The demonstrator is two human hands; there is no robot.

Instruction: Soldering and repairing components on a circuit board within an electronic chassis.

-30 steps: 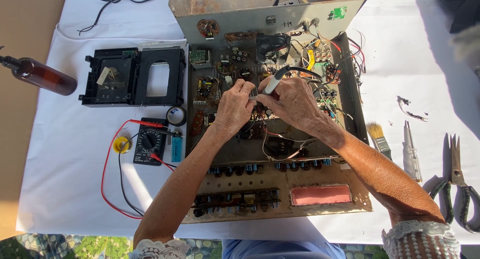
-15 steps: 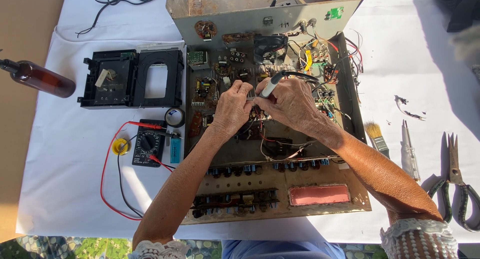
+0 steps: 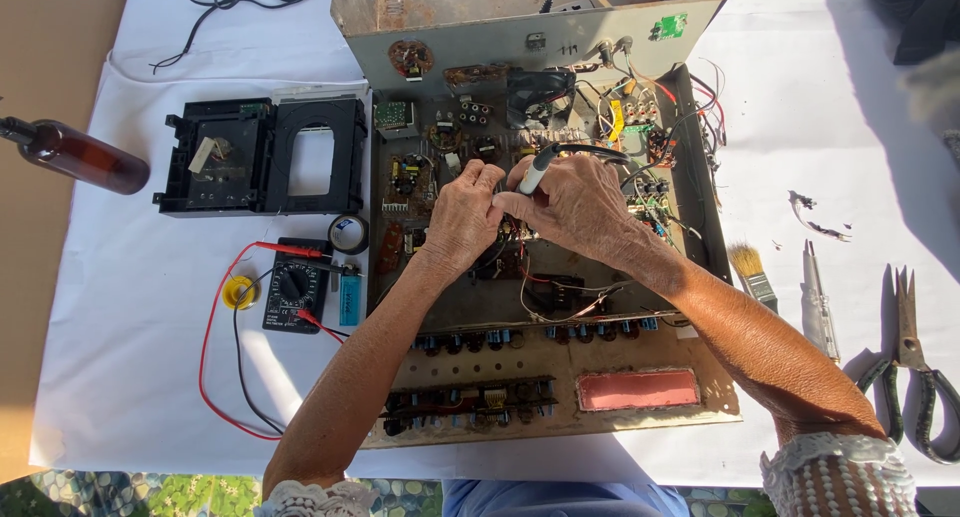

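From the head camera, you are looking straight down on an opened grey metal electronics chassis (image 3: 700, 227) full of circuit boards and coloured wires, lying on a white cloth-covered tabletop (image 3: 130, 377). Both your hands meet over the middle of its boards. Your right hand (image 3: 580, 207) has its fingers closed around a slim pen-shaped tool with a black and white barrel (image 3: 535, 172), whose black cord loops away to the right across the boards; the tip is hidden behind your hands. Your left hand (image 3: 462, 217) is curled, fingers bent down onto the board just beside the right hand and touching it; whether it pinches anything you cannot tell.

Left of the chassis lies a black plastic disc-drive frame (image 3: 265, 157), and below it a small roll of black tape (image 3: 348, 233), a black multimeter with red and black leads (image 3: 292, 297), a blue lighter (image 3: 349, 297) and a yellow spool (image 3: 239, 293). A brown glass bottle (image 3: 80, 157) lies at the far left edge. To the right of the chassis rest a small paintbrush (image 3: 752, 272), a screwdriver with a clear handle (image 3: 818, 302) and dark-handled scissors (image 3: 910, 367), well apart from your hands.
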